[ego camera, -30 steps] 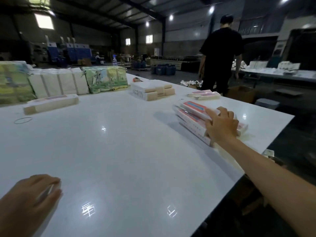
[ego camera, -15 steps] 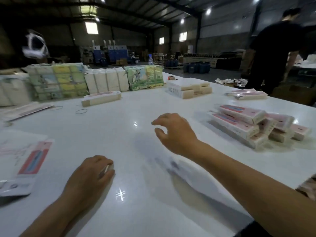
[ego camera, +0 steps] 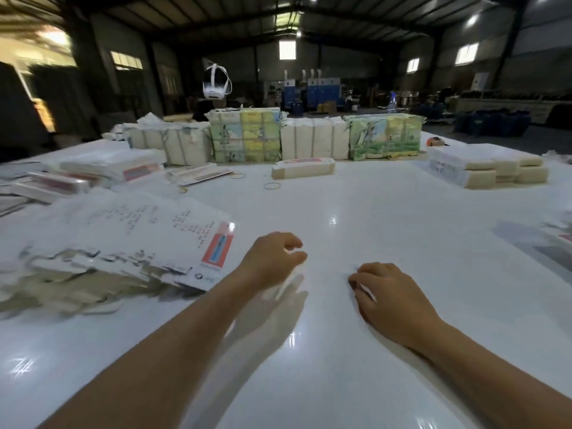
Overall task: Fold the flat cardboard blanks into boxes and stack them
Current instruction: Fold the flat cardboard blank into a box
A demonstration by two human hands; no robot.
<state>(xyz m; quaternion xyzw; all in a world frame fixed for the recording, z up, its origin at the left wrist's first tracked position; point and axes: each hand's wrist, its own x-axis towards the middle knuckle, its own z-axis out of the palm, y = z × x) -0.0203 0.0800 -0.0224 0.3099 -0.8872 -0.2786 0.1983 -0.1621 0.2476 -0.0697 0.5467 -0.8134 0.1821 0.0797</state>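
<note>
A fanned pile of flat white cardboard blanks (ego camera: 130, 243) with a red printed panel lies on the white table (ego camera: 387, 212) at the left. My left hand (ego camera: 272, 261) hovers just right of the pile, fingers loosely curled and holding nothing. Palm down on the bare table to its right rests my right hand (ego camera: 390, 295), also with nothing in it. One folded box (ego camera: 303, 167) lies at mid-table further back. The corner of the folded-box stack (ego camera: 561, 239) shows at the right edge.
Wrapped bundles (ego camera: 312, 140) line the far side of the table, and cream packs (ego camera: 489, 170) are piled at the back right. More blanks and boxes (ego camera: 93, 171) lie at the far left, with rubber bands (ego camera: 272, 186) nearby. A person wearing a white headset (ego camera: 216, 85) sits behind the bundles.
My view has swung left from the folded-box stack to the blank pile. My right hand left that stack and came down on the near table. My left hand lifted toward the blanks.
</note>
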